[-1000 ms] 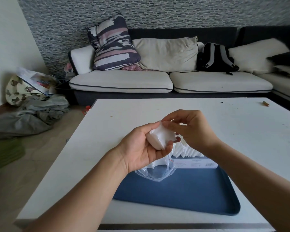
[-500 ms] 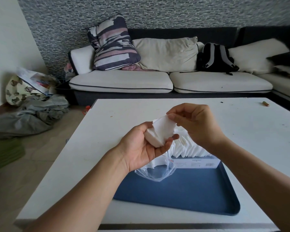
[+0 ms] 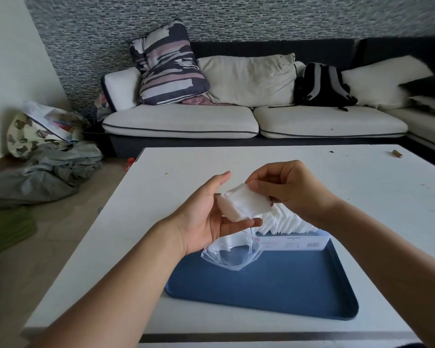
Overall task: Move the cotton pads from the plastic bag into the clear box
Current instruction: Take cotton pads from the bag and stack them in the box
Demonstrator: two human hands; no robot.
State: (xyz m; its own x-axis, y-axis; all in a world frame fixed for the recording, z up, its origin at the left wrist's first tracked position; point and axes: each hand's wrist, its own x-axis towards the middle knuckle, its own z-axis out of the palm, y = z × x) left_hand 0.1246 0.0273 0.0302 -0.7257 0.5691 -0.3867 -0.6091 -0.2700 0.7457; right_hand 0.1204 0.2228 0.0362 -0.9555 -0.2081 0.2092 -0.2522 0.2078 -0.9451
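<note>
Both hands raised above the blue tray point(image 3: 274, 292) on the white table point(image 3: 362, 187). Left hand point(image 3: 206, 217) palm up, fingers nearly straight, cradling a small stack of cotton pads point(image 3: 239, 204). Right hand point(image 3: 284, 189), fingers curled, pinches the top pad of that stack at its far edge. Clear box point(image 3: 294, 241) on the tray's far side, packed with upright pads. Plastic bag point(image 3: 229, 254) beside it, mouth gaping, a few pads inside.
</note>
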